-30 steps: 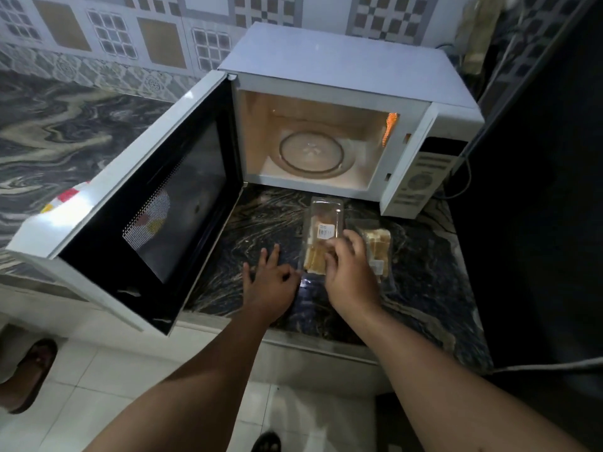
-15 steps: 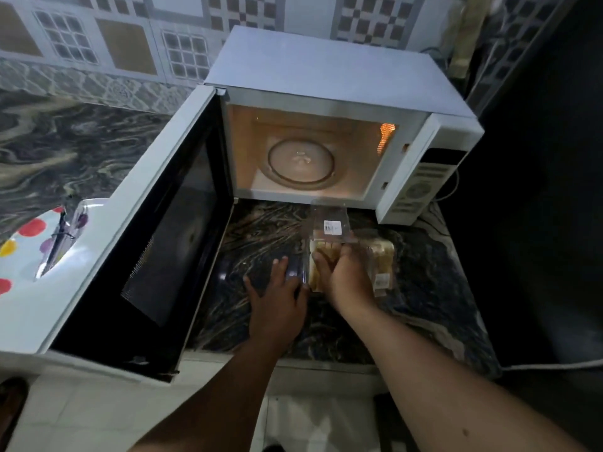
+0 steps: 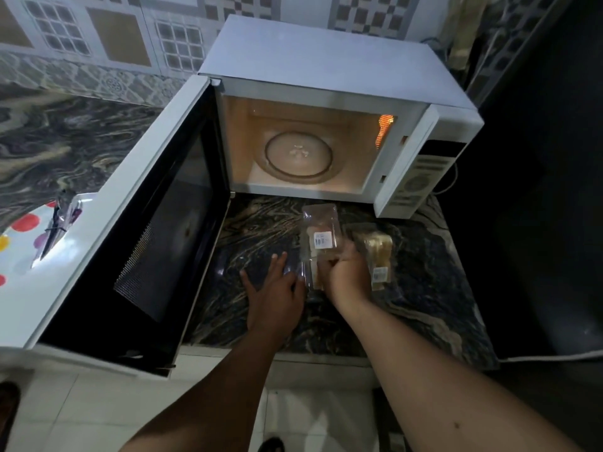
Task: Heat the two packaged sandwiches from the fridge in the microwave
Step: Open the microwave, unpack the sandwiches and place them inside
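**2 sandwich packs on the counter, microwave open**

My right hand is curled around the near end of the first sandwich pack, a clear plastic box with a white label on its top. The fingers are bent over the pack's lower part, and the pack's far end points toward the microwave. Whether the pack is lifted off the counter or lies on it, I cannot tell.

My left hand lies flat on the dark marbled countertop, fingers straight and spread a little, holding nothing. Its fingertips are just beside the left edge of the pack that my right hand grips, at the clear plastic there.

The second sandwich pack lies on the countertop just to the right of my right hand, with a small label near its near end. It sits in front of the microwave's control panel.

The microwave door is swung wide open to the left. The cavity is lit inside, and the glass turntable in it is bare. Both packs lie in front of the open cavity, outside it.

Past the door on the left sits a white tray with coloured dots. The wall behind is covered in patterned tiles.
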